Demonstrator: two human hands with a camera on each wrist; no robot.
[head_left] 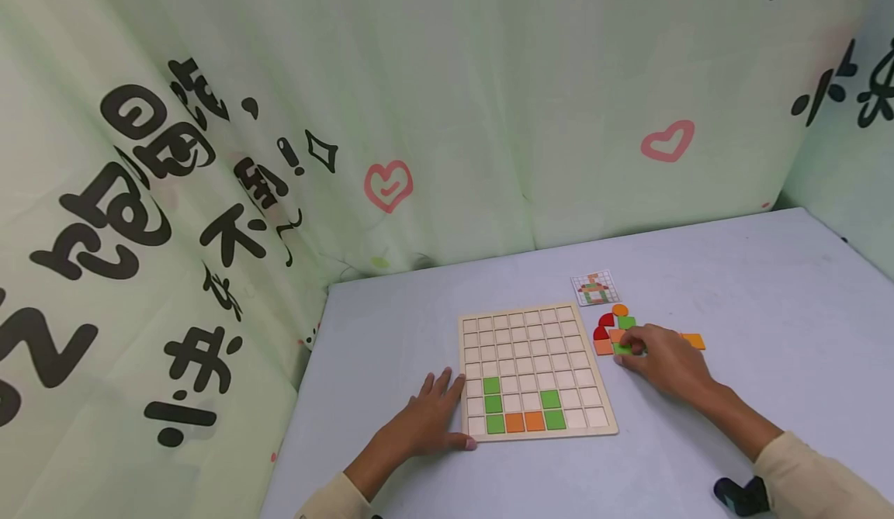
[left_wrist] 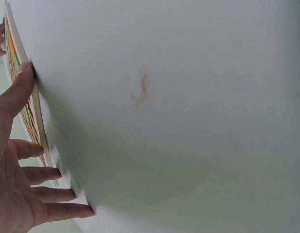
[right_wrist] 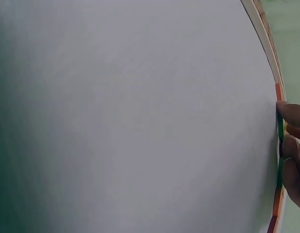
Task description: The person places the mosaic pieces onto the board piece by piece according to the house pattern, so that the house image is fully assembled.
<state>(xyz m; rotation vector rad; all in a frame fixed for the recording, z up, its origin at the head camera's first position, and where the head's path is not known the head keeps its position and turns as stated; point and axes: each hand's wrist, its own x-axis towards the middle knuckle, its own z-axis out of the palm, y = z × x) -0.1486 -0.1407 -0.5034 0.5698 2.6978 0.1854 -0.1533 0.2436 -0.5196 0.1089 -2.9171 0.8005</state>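
Note:
A wooden grid board [head_left: 518, 364] lies on the table, with several green square tiles [head_left: 492, 404] and two orange square tiles [head_left: 514, 423] in its lower cells. My left hand [head_left: 434, 418] rests at the board's left edge, fingers spread, with the thumb at the near left corner. Right of the board, my right hand [head_left: 663, 356] pinches a green tile [right_wrist: 280, 119] between thumb and fingertips, down at table level among loose pieces. Around it are red curved pieces [head_left: 606, 320], an orange round piece [head_left: 619, 310] and another green tile [head_left: 627, 323]. The hand hides part of this group.
A small printed pattern card [head_left: 595, 288] lies behind the loose pieces. An orange-yellow piece [head_left: 694, 341] shows beyond the right hand. Near the right sleeve is a black object [head_left: 740, 496]. A printed curtain [head_left: 489, 115] hangs behind the white-covered table [head_left: 768, 294].

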